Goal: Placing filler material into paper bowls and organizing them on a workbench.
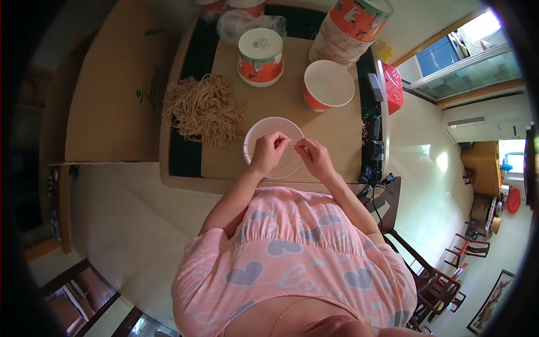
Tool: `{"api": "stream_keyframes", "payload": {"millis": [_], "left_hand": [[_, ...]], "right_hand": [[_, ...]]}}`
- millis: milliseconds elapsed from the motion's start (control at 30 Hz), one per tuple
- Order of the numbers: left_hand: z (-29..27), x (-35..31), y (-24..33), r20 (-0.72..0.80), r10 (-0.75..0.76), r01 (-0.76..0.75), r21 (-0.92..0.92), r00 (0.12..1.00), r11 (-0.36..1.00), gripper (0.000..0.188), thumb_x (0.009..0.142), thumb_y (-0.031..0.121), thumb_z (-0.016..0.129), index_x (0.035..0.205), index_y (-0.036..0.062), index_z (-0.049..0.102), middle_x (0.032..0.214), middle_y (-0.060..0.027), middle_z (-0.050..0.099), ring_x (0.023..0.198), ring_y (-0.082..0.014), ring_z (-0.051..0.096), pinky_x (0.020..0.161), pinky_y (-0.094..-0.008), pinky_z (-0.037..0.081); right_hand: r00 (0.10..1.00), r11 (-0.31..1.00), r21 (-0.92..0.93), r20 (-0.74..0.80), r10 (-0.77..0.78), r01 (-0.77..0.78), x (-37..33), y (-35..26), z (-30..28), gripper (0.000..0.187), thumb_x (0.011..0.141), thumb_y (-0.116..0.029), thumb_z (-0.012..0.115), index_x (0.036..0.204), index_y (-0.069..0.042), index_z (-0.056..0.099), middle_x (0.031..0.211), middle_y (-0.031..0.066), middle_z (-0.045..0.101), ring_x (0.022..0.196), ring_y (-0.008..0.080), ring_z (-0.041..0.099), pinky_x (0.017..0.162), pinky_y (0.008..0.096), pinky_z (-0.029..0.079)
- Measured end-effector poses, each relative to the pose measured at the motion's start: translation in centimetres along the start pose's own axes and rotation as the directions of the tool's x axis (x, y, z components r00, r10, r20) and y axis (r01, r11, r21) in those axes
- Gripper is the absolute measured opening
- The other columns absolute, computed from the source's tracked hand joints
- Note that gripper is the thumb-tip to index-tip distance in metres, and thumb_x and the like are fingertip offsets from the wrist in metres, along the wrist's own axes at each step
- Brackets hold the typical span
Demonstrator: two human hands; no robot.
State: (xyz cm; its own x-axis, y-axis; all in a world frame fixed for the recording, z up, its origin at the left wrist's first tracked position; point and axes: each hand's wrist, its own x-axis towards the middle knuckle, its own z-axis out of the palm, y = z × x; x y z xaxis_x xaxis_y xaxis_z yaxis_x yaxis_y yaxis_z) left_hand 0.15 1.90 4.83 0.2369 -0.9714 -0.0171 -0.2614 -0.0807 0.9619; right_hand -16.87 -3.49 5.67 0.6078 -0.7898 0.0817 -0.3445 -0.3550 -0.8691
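Above the open mouth of a white paper bucket [286, 168] at the table's near edge, my left hand [269, 151] and my right hand [314, 157] are close together, fingertips pinched. Between them shows a short piece of thin tan string [292, 145], held at both sides. A large tangled pile of tan strings [205, 109] lies to the left of the bucket. Beyond my right hand stands another open paper bucket [329, 84], white inside with an orange printed outside. An upside-down printed bucket [261, 56] rests farther back in the middle.
A tall stack of nested buckets [342, 42] leans at the back right. Clear plastic bags [250, 25] lie at the back. Black power adapters and cables [375, 149] line the right edge. A big cardboard box [112, 95] stands left of the table, a wooden chair [429, 281] to the right.
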Motion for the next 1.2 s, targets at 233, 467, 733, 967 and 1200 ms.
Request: {"api": "stream_keyframes", "payload": {"millis": [233, 467, 733, 967, 1200], "left_hand": [[0.0, -0.3, 2.2, 0.002, -0.006, 0.006, -0.023, 1.000, 1.000, 0.013, 0.083, 0.013, 0.067, 0.085, 0.0002, 0.066, 0.071, -0.0098, 0.067, 0.061, -0.0151, 0.062, 0.059, -0.0278, 0.048], [-2.7, -0.8, 6.1, 0.246, -0.004, 0.003, 0.007, 0.969, 1.000, 0.010, 0.082, 0.011, 0.067, 0.082, 0.0002, 0.067, 0.065, -0.0038, 0.060, 0.058, -0.0066, 0.050, 0.054, -0.0239, 0.040], [-4.0, -1.8, 8.3, 0.228, 0.191, -0.133, -0.250, 0.955, 0.959, 0.005, 0.082, 0.005, 0.065, 0.080, 0.0006, 0.067, 0.069, -0.0030, 0.059, 0.061, -0.0080, 0.052, 0.056, -0.0236, 0.041], [-3.0, -2.1, 7.1, 0.312, 0.092, -0.012, -0.247, 0.945, 0.969, 0.004, 0.083, 0.006, 0.066, 0.085, 0.0015, 0.066, 0.074, 0.0001, 0.059, 0.066, -0.0061, 0.052, 0.061, -0.0217, 0.042], [-4.7, -0.8, 3.3, -0.143, 0.230, -0.162, 0.379, 0.963, 0.911, 0.009, 0.079, 0.008, 0.065, 0.081, 0.0028, 0.059, 0.095, -0.0119, 0.057, 0.073, -0.0298, 0.062, 0.064, -0.0368, 0.051]], "right_hand": [[0.993, 0.993, -0.020, -0.031, 0.114, -0.114, 0.1, -1.0, -0.4, 0.008, 0.083, -0.007, 0.064, 0.089, -0.003, 0.062, 0.080, 0.0095, 0.062, 0.056, 0.0162, 0.054, 0.053, 0.0290, 0.044], [0.991, 0.994, -0.086, -0.109, -0.083, 0.074, -0.5, -0.6, -1.6, 0.009, 0.079, -0.003, 0.068, 0.087, -0.004, 0.062, 0.082, 0.0072, 0.059, 0.056, 0.0145, 0.053, 0.051, 0.0272, 0.044], [0.986, 0.999, -0.040, -0.165, -0.039, 0.033, -1.7, 1.2, -1.3, 0.008, 0.079, -0.001, 0.065, 0.085, -0.005, 0.061, 0.086, 0.0087, 0.056, 0.061, 0.0159, 0.054, 0.054, 0.0269, 0.045], [0.953, 0.966, -0.174, -0.201, -0.225, 0.191, -0.9, -1.7, -0.7, 0.014, 0.079, 0.003, 0.060, 0.091, -0.003, 0.060, 0.093, 0.0116, 0.060, 0.073, 0.0212, 0.061, 0.066, 0.0314, 0.049], [0.949, 0.993, -0.012, -0.297, 0.106, -0.115, 0.6, -1.1, -1.2, 0.025, 0.085, -0.001, 0.056, 0.110, -0.004, 0.060, 0.085, 0.0074, 0.061, 0.072, 0.0119, 0.060, 0.063, 0.0249, 0.047]]}}
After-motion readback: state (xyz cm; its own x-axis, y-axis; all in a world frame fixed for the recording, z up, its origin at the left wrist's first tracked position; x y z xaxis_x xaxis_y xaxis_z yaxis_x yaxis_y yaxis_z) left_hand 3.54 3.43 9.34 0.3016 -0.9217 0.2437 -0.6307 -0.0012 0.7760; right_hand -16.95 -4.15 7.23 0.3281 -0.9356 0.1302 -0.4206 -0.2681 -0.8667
